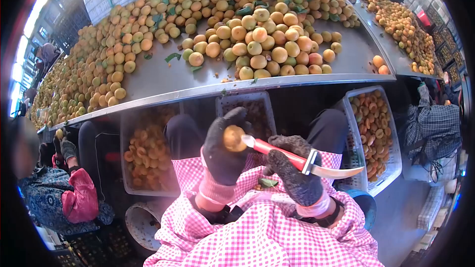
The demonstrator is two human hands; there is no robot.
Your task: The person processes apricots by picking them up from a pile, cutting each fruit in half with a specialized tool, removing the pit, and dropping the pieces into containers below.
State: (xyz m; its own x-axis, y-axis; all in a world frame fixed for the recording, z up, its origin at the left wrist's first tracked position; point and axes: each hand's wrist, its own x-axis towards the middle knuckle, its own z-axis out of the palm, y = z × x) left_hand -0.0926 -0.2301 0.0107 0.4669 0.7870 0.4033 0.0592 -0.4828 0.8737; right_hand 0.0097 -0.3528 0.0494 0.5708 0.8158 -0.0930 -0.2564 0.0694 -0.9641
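My left hand, in a black glove, is closed around an apricot above my lap. In my right hand, also black-gloved, is a red-handled knife. Its curved blade points right, away from the fruit, beyond a metal guard. The pale tip at the handle's other end is right at the apricot's side. Between my knees, partly hidden behind my left hand, stands a crate with fruit pieces in it.
Whole apricots are heaped on the metal table ahead. Crates of halved apricots stand left and right of my legs. A white bucket and a blue bucket flank me. People sit on both sides.
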